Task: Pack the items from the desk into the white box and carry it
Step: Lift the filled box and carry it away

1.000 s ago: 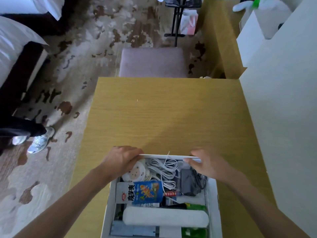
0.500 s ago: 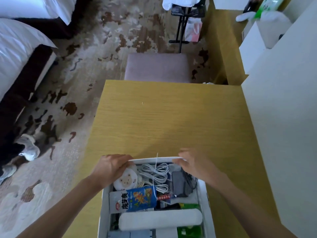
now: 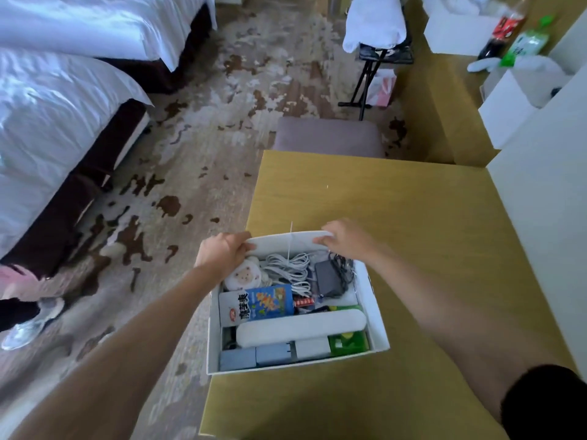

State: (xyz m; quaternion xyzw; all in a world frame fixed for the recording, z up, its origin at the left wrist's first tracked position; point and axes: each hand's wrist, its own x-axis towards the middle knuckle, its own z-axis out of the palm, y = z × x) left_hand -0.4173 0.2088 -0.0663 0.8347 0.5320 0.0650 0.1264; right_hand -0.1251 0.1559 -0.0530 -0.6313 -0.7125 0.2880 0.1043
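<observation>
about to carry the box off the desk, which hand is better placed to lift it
Neither alone. The left hand and right hand both grip the far rim of the white box, one at each corner, so lift with both.

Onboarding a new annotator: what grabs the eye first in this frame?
The packed white box at the desk's near left corner, overhanging its edge, with the left hand and right hand gripping its far wall. Inside, a blue snack packet and coiled white cables stand out. White beds fill the left.
</observation>
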